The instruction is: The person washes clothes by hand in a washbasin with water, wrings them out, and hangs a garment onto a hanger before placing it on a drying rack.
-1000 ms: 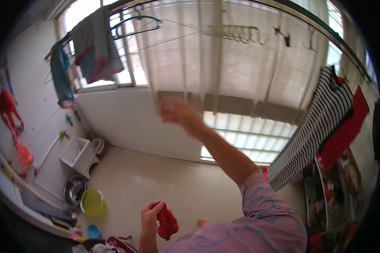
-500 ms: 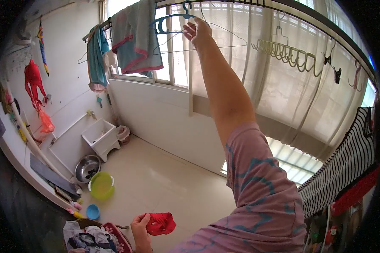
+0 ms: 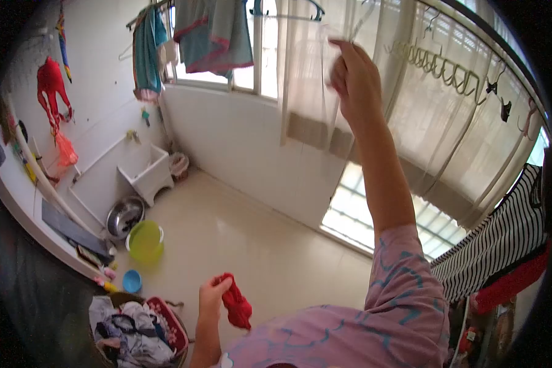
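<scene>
In the lower middle, my left hand [image 3: 212, 295] pinches a small crumpled red cloth [image 3: 236, 305], which hangs from the fingertips. My right hand [image 3: 352, 80] is raised in front of the pale curtain, its fingers curled round a thin wire hanger [image 3: 323, 67] that shows only as faint, blurred lines. A blue hanger [image 3: 288, 16] hangs up and to the left of that hand. Lower left stands a basket [image 3: 181, 343] heaped with rumpled clothes [image 3: 135, 334].
Grey-blue towels [image 3: 214, 40] hang at upper left, a hooked rack [image 3: 438, 64] and black clips [image 3: 505, 110] at upper right. A striped garment [image 3: 503, 239] hangs at right. Along the left are a white sink [image 3: 150, 175], metal bowl [image 3: 126, 214], green basin [image 3: 145, 241] and blue bowl [image 3: 132, 281].
My right hand went up to the hangers on the rail, then moved right and down with its fingers closed. The red cloth stays in my left hand. The view has tilted down.
</scene>
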Demonstrator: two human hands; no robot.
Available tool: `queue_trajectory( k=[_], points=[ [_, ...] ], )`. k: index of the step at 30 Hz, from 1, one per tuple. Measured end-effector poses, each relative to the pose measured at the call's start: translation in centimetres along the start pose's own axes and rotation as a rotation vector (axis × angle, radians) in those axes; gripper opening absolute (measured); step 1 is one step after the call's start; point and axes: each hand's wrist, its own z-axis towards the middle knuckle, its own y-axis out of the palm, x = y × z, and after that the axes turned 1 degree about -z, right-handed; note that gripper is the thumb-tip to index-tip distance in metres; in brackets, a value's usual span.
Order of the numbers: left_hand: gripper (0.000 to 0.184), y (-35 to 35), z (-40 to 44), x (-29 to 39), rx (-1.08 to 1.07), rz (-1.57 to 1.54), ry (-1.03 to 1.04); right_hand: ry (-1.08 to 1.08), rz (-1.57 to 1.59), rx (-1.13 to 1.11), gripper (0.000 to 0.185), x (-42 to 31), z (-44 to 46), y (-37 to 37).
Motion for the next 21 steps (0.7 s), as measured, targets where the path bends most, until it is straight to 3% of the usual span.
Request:
queue_trajectory(
  k=[2, 4, 7, 10, 13, 21],
  points=[
    [0.023, -0.5, 1.3, 0.6, -0.070, 0.003, -0.026, 0.241, -0.247, -0.020, 0.024, 0.0, -7.6, -1.6],
    [0.029, -1.5, 3.2, 2.0, -0.138, 0.057, -0.059, 0.407, -0.317, -0.190, 0.024, 2.2, -13.6, -4.4],
    [0.033, -2.7, 6.1, 4.3, -0.327, -0.028, 0.072, 0.656, -0.016, -0.364, 0.027, 3.3, -21.9, -8.4],
    [0.035, -2.3, 8.1, 7.5, -0.314, 0.025, 0.122, 0.848, 0.221, -0.333, 0.025, 1.5, -28.3, -9.0],
    [0.034, -1.5, 9.1, 9.5, -0.377, 0.081, 0.173, 0.916, 0.345, -0.356, 0.026, 0.2, -32.5, -7.7],
    [0.031, 1.4, 6.5, 12.2, -0.580, 0.351, 0.267, 1.020, 0.145, -0.368, 0.026, -0.4, -35.6, -3.1]
  ],
)
